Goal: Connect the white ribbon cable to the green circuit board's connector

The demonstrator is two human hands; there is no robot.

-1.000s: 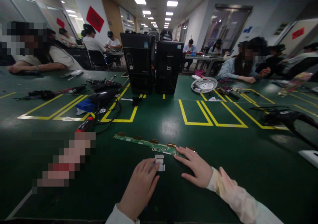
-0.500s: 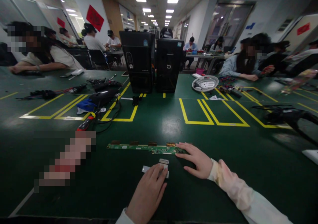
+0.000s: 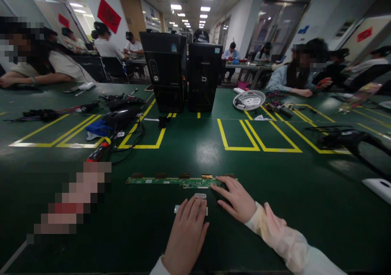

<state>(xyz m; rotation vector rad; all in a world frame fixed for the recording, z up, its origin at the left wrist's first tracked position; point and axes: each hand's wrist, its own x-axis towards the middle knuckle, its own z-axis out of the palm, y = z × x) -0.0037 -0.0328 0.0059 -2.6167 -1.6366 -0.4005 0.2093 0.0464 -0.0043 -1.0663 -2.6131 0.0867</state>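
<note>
Near the desk's (image 3: pixel 275 210) front edge, small white pieces (image 3: pixel 179 208) are pinned under the flat, spread fingers of the left hand (image 3: pixel 187 234) and could be pushed away. The long circuit board (image 3: pixel 171 181) just behind them is pressed at its right end by the right hand (image 3: pixel 236 199), fingers extended and gripping nothing, so it could be pivoted or flexed.

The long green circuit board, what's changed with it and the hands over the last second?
The circuit board swung from slanted to level across the table. The left hand slid right over the small white pieces. The right hand stayed flat on the board's right end.
</note>
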